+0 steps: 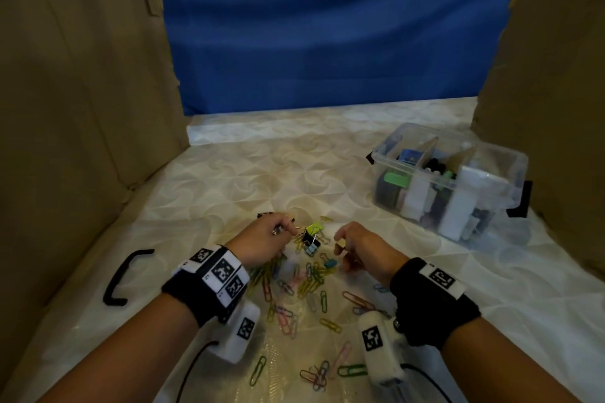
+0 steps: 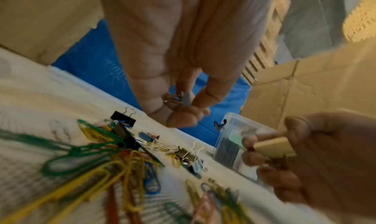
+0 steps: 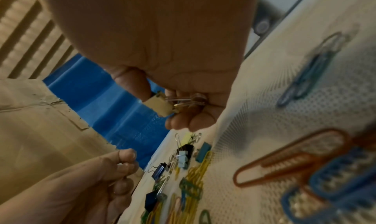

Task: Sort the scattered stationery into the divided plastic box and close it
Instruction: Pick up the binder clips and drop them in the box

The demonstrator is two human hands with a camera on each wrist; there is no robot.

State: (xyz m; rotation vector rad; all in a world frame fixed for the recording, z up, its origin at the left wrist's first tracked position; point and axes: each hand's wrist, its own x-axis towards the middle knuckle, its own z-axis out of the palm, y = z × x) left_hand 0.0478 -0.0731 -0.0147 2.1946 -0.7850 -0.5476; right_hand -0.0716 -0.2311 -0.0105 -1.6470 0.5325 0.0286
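Hands [image 1: 262, 239] [image 1: 363, 249] each pinch binder clips [image 3: 160, 104] above paper clips [image 1: 307, 281]

Cardboard walls [image 1: 82, 75], blue backdrop [image 1: 327, 36]

Your left hand [image 1: 262, 240] and right hand [image 1: 363, 250] sat side by side, apart, over the far end of the paper clips [image 1: 304, 301] strewn on the table [image 1: 229, 173]. Between your hands lay a cluster of binder clips [image 1: 311, 239]. The divided box [image 1: 448, 186] stood farther back and to your right — well apart from the clips. A loose handle [image 1: 122, 275] lay to your left. Cardboard walls [image 1: 82, 75] flanked both sides — a cloth [image 1: 327, 26] hung behind.
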